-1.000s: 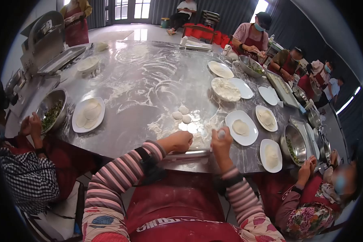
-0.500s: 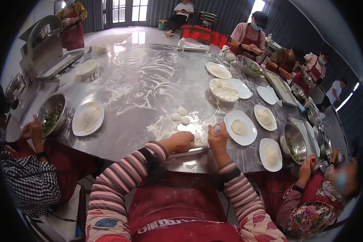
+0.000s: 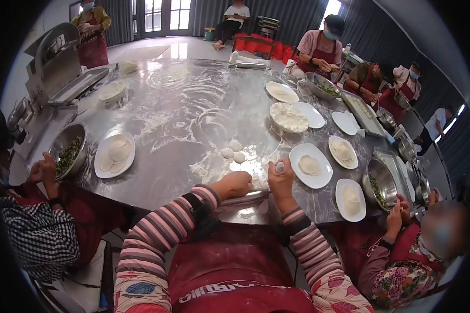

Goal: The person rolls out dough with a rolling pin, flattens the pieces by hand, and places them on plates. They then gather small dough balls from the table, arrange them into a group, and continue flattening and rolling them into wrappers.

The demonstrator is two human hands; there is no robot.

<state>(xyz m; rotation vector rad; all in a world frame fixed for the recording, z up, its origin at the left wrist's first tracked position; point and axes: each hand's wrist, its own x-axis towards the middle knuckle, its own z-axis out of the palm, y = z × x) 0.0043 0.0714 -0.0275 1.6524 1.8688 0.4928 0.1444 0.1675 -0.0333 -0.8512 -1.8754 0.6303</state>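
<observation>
My left hand is closed low over the front of the steel table, its knuckles up. Whatever lies in its fingers is hidden. Beside it, my right hand is wrapped round a rolling pin, whose pale round end shows above the fist. Most of the pin is covered by the hand. Just beyond my hands sit several small flattened dough pieces on floured metal. Right of my right hand is a white plate bearing rolled dough wrappers.
The steel table is streaked with flour. A plate of wrappers and a bowl of green filling stand left. A flour dish, more plates and another filling bowl stand right. Co-workers sit close on both sides.
My hands stay in nearly the same place, with only a slight shift of the left arm. The view has tilted a little. The co-worker's hands at right have moved slightly.
</observation>
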